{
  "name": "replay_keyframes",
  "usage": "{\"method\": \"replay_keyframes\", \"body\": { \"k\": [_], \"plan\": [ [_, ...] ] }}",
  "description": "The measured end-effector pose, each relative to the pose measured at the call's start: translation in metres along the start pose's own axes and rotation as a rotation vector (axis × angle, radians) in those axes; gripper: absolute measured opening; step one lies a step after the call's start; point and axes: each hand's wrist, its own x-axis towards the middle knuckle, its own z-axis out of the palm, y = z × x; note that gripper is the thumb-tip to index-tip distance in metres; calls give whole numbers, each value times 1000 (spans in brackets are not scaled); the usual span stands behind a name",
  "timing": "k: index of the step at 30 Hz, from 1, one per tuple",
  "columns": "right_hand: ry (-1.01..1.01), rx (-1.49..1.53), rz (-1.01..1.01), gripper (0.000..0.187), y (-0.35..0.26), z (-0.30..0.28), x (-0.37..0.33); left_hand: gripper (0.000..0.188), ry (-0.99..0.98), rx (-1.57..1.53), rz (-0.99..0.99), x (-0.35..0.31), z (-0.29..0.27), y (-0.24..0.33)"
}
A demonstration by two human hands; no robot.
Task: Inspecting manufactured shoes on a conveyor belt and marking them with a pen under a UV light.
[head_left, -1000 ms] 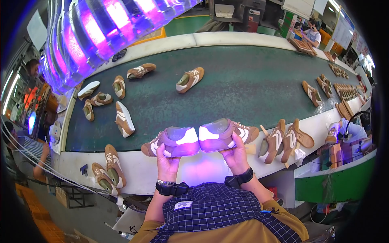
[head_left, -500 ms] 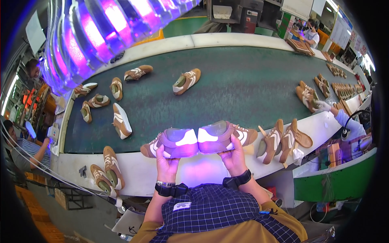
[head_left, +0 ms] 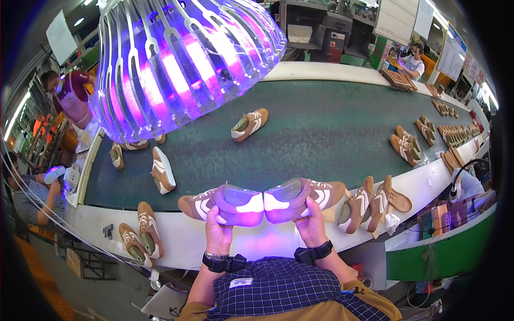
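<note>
Fingers of the left hand and right hand are each bent partway around a shoe, thumbs pressed on the near side; the other fingertips are mostly hidden. The left shoe and right shoe are held up above the near edge of a smooth white desk, heels together, toes pointing outward. Both are low, rounded and laced, with brown, suede-looking uppers, curving white stripes and pale heel patches tinted violet. On the desk, a brown pair rests at left and two tilted shoes at right. Beyond stretches a scuffed, flat green belt carrying a single shoe. At upper left glows a clear, ribbed violet lamp.
</note>
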Motion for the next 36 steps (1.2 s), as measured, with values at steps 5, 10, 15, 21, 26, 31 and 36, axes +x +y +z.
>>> {"method": "replay_keyframes", "body": {
  "k": [5, 10, 15, 21, 26, 31, 36],
  "plan": [
    [-24, -58, 30, 45, -7, -4, -1, 46, 0, 48, 12, -2, -3, 4],
    [-90, 18, 100, 45, -9, -12, 0, 45, -20, 18, -58, 8, -11, 7],
    [-71, 34, 166, 50, -7, -27, 7, 57, -431, 32, -137, 91, -26, 51],
    [-37, 46, 366, 47, -8, -58, 8, 75, 39, 110, -244, 158, -103, 67],
    [-19, 120, 523, 46, -1, -86, 13, 61, 182, 181, -301, 103, -158, 15],
    [-3, 123, 505, 44, 6, -91, 60, 40, 279, 167, -468, 50, -167, -13],
    [-319, 144, 163, 46, -36, -23, 203, 32, 271, 246, -419, 38, -147, -9]
  ]
}}
